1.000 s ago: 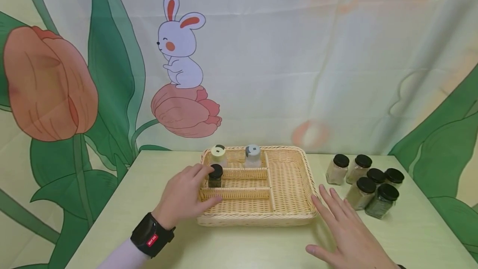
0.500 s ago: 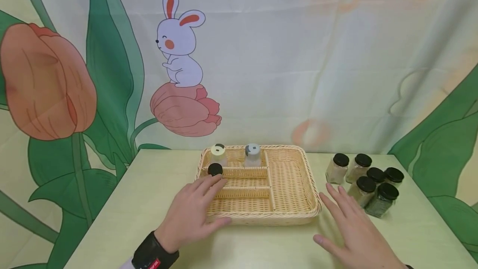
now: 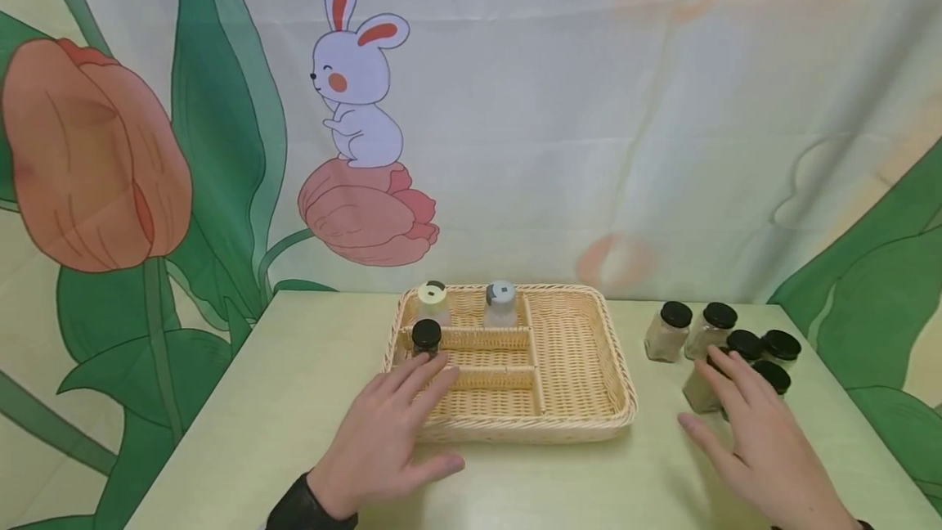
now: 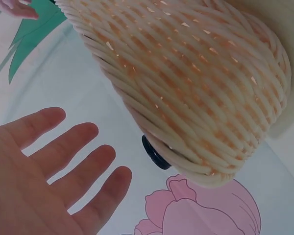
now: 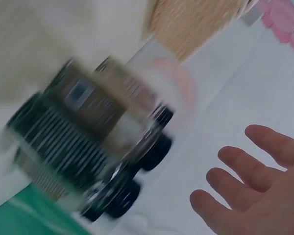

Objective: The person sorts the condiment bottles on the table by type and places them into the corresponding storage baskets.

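Observation:
My left hand (image 3: pixel 390 436), fingers straight and holding nothing, is over the front left corner of a wicker basket (image 3: pixel 581 358). Just beyond its fingertips stands a black-lidded glass jar (image 3: pixel 427 335) in the basket's middle left compartment; the hand hides its lower part. In the left wrist view the spread left hand (image 4: pixel 71 178) is apart from the basket wall (image 4: pixel 201 93). My right hand (image 3: pixel 769 444) reaches over a group of black-lidded spice jars (image 3: pixel 668 332), overlapping the front ones. The right wrist view shows its fingers extended, apart from the blurred jars (image 5: pixel 63 139).
In the basket's back left compartment stand a shaker with a pale yellow top (image 3: pixel 432 301) and one with a grey top (image 3: pixel 501 303). Low woven dividers (image 3: pixel 486 339) split the left side. Behind the table (image 3: pixel 243 424) hangs a printed curtain (image 3: pixel 515 105).
My left hand has drawn back from the jar in the basket towards the front. My right hand has moved right, from beside the basket to over the front jars of the group.

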`<move>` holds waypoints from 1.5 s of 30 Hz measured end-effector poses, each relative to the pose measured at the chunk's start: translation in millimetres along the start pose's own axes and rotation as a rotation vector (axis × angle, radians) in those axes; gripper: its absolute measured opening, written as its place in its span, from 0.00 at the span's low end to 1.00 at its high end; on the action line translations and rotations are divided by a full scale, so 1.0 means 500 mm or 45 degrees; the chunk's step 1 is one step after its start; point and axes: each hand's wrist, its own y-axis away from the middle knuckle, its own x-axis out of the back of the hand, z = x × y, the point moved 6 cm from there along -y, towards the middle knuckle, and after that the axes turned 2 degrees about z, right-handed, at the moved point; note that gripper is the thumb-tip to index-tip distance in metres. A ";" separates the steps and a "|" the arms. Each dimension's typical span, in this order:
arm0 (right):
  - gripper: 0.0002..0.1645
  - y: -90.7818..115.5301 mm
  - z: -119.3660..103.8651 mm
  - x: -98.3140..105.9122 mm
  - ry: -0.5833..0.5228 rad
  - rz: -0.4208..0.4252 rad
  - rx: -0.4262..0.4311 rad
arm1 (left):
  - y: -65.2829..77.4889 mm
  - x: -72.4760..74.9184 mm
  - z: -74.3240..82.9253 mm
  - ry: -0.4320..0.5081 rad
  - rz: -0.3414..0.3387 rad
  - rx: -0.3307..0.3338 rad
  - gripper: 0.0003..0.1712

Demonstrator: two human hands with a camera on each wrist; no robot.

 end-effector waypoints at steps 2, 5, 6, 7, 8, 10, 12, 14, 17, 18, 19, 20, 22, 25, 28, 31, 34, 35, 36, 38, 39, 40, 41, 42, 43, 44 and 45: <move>0.43 0.004 0.028 0.009 0.011 0.022 -0.023 | 0.001 -0.002 0.004 0.003 0.004 -0.023 0.54; 0.43 0.010 0.072 0.025 0.043 0.072 -0.059 | 0.002 -0.004 0.009 -0.002 0.005 -0.055 0.54; 0.43 0.012 0.086 0.029 0.059 0.089 -0.071 | 0.003 -0.005 0.011 -0.006 0.004 -0.063 0.54; 0.43 0.014 0.101 0.033 0.071 0.102 -0.088 | 0.004 -0.006 0.012 -0.008 0.002 -0.071 0.54; 0.43 0.015 0.115 0.036 0.089 0.108 -0.113 | 0.005 -0.007 0.012 -0.008 -0.002 -0.075 0.54; 0.42 0.017 0.142 0.042 0.117 0.127 -0.154 | 0.007 -0.009 0.013 -0.001 -0.017 -0.078 0.54; 0.42 0.020 0.167 0.043 0.141 0.128 -0.204 | 0.008 -0.011 0.015 0.007 -0.032 -0.080 0.54; 0.42 0.023 0.188 0.043 0.159 0.126 -0.252 | 0.009 -0.013 0.016 0.017 -0.045 -0.078 0.54; 0.42 0.028 0.212 0.042 0.177 0.118 -0.315 | 0.009 -0.014 0.018 0.019 -0.055 -0.085 0.55; 0.42 0.030 0.219 0.041 0.180 0.115 -0.337 | 0.009 -0.014 0.018 0.021 -0.055 -0.088 0.55; 0.42 0.031 0.224 0.041 0.182 0.111 -0.354 | 0.009 -0.014 0.019 0.023 -0.054 -0.089 0.55; 0.42 0.033 0.228 0.040 0.187 0.104 -0.374 | 0.009 -0.014 0.019 0.024 -0.053 -0.093 0.55; 0.41 0.034 0.234 0.040 0.188 0.098 -0.402 | 0.009 -0.014 0.020 0.022 -0.053 -0.098 0.55; 0.40 0.033 0.239 0.038 0.190 0.080 -0.429 | 0.009 -0.013 0.022 0.020 -0.053 -0.101 0.55; 0.39 0.030 0.241 0.035 0.186 0.056 -0.436 | 0.010 -0.013 0.023 0.014 -0.052 -0.105 0.56; 0.38 0.028 0.239 0.029 0.166 0.048 -0.410 | 0.010 -0.013 0.023 0.016 -0.046 -0.108 0.57; 0.39 0.029 0.235 0.021 0.145 0.059 -0.374 | 0.010 -0.014 0.023 0.016 -0.038 -0.109 0.56; 0.39 0.029 0.234 0.018 0.139 0.066 -0.363 | 0.010 -0.014 0.023 0.021 -0.037 -0.107 0.56; 0.40 0.029 0.233 0.015 0.134 0.067 -0.355 | 0.010 -0.014 0.023 0.022 -0.036 -0.106 0.56; 0.40 0.030 0.232 0.011 0.121 0.073 -0.334 | 0.011 -0.015 0.023 0.020 -0.037 -0.108 0.56; 0.40 0.030 0.231 0.009 0.113 0.074 -0.321 | 0.011 -0.015 0.023 0.019 -0.039 -0.107 0.56; 0.40 0.029 0.229 0.007 0.107 0.079 -0.302 | 0.011 -0.015 0.024 0.018 -0.041 -0.110 0.56; 0.40 0.028 0.227 0.006 0.101 0.087 -0.284 | 0.011 -0.015 0.024 0.018 -0.043 -0.112 0.56; 0.41 0.028 0.225 0.004 0.096 0.094 -0.268 | 0.011 -0.015 0.025 0.014 -0.046 -0.114 0.56; 0.41 0.027 0.222 0.003 0.094 0.102 -0.255 | 0.011 -0.014 0.026 0.011 -0.049 -0.115 0.56; 0.41 0.027 0.219 0.002 0.091 0.112 -0.243 | 0.011 -0.014 0.026 0.010 -0.051 -0.116 0.57; 0.41 0.025 0.217 0.002 0.089 0.124 -0.229 | 0.011 -0.014 0.026 0.010 -0.052 -0.116 0.57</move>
